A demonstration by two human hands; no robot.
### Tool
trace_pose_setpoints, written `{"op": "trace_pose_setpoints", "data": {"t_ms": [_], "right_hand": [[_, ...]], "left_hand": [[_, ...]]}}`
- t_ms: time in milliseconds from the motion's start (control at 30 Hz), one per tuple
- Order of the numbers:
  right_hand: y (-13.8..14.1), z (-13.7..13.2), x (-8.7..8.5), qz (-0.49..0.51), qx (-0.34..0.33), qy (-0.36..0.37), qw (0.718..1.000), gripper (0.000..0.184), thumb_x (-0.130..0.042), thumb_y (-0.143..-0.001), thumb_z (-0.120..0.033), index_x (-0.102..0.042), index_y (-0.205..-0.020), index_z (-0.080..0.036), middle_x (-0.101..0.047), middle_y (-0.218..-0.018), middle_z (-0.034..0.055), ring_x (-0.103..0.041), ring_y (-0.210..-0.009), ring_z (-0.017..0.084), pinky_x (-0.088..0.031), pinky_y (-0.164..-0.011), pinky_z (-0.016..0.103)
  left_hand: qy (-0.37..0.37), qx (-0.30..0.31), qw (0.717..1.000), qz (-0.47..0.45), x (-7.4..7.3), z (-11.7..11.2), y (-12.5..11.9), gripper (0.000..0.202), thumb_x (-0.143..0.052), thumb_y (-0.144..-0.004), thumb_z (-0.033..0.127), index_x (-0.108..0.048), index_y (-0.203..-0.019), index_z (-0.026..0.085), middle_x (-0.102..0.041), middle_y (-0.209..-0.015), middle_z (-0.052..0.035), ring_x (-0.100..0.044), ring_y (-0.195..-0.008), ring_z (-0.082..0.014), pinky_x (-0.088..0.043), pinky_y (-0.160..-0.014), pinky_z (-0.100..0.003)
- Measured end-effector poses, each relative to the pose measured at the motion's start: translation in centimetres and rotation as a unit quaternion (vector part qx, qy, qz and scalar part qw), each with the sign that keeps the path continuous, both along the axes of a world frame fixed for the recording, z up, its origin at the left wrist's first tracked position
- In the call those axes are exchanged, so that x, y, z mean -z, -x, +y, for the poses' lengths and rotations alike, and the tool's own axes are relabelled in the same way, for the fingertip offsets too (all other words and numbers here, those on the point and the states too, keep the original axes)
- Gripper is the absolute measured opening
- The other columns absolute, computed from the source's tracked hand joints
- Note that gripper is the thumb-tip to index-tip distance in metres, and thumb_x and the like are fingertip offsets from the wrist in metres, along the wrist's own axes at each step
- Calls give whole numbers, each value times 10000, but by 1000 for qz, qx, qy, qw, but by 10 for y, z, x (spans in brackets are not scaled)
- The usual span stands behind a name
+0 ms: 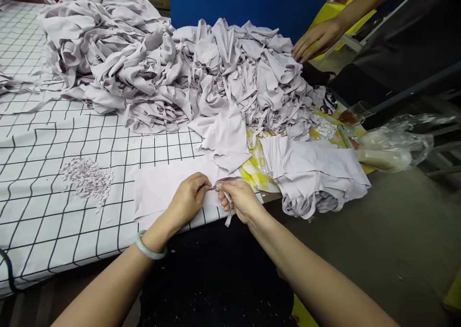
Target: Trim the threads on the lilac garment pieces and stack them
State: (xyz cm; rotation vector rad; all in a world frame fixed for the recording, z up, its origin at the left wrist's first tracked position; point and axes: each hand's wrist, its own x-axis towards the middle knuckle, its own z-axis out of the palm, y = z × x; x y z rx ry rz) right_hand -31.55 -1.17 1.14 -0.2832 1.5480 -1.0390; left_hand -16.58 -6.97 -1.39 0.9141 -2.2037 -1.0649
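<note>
My left hand [190, 196] is closed in a pinch at the front edge of the table, a pale bracelet on its wrist. Close beside it, my right hand [240, 198] pinches a narrow mauve fabric strip [229, 216], whose end hangs below the fingers. The strip runs between both sets of fingertips, partly hidden by them. Under and behind my hands lies a flat mauve fabric panel [156, 185]. A crumpled piece of the same cloth [226, 135] rests just beyond.
Large heaps of mauve cloth [115, 53] fill the back of the checked tablecloth [36, 211]. Small cut scraps [88, 179] lie at left. A folded fabric stack [317, 168] overhangs the right edge, near a plastic bag [396, 144]. Another person's hand [320, 39] touches the heap.
</note>
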Motion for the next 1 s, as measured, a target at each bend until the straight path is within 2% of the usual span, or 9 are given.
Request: {"op": "trace_pose_setpoints", "data": {"t_ms": [300, 600, 800, 900, 1000], "right_hand": [[-11, 8, -1, 3, -61, 20, 998, 75, -631, -681, -230, -621, -647, -164, -574, -496, -37, -465, -353, 68, -353, -297, 166], [-8, 3, 0, -18, -52, 8, 998, 59, -607, -653, -201, -622, -620, -155, -565, -479, -33, -459, -355, 70, -358, -303, 174], [-5, -3, 0, -4, 14, -4, 1000, 67, -607, -679, -173, -611, -617, -147, -555, -469, -30, -465, -367, 67, -339, -324, 167], [0, 6, -7, -3, -31, 2, 1000, 119, -641, -747, -244, -609, -681, -150, -597, -518, -8, -506, -406, 88, -399, -381, 200], [4, 39, -16, 64, -109, 30, 992, 279, -625, -851, -434, -621, -941, -169, -670, -619, 11, -606, -538, 143, -492, -546, 269]], "left_hand": [[-28, -14, 1000, 2, -3, 1, 3, 191, -493, -846, 56, -642, -801, 167, -673, -868, -45, -624, -788, -157, -505, -746, -294], [-40, -15, 999, -4, -3, 0, 3, 180, -500, -857, 64, -637, -812, 171, -673, -890, -43, -623, -816, -164, -494, -769, -297], [-35, -6, 999, 3, -4, -1, 1, 183, -492, -868, 72, -639, -824, 171, -678, -883, -44, -627, -815, -162, -504, -779, -301], [-32, 27, 999, -22, -12, -7, 0, 181, -494, -860, 77, -644, -823, 171, -689, -877, -51, -636, -813, -166, -518, -773, -302], [23, 56, 996, -69, -19, -18, 2, 224, -457, -880, 90, -674, -881, 145, -710, -944, -88, -653, -883, -193, -533, -831, -334]]}}
